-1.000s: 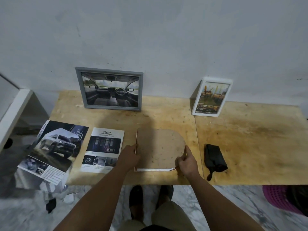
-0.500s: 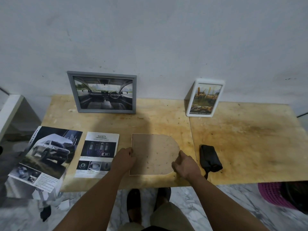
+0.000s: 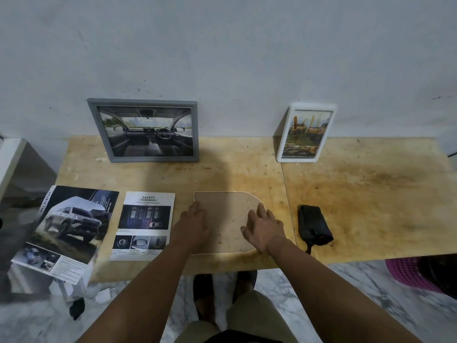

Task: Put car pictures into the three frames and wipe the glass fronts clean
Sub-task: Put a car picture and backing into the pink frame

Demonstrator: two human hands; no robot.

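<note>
Pressing both flat hands, left hand [image 3: 191,225] & right hand [image 3: 263,227], on third frame [image 3: 226,222], face-down near table [image 3: 371,194] edge. Grey frame [image 3: 143,131] & white frame [image 3: 305,133] filled; wiping w/ cloth [image 3: 312,225] probably left.

"SAFETY" atop the smaller brochure page [image 3: 144,225]

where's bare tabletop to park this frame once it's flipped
Widest bare patch: the right board of the table, between the white frame at the wall and the black cloth near the front edge. A narrower strip runs between the grey frame and the face-down frame. The left front is crowded by the safety leaflet and overhanging car brochure.
</note>
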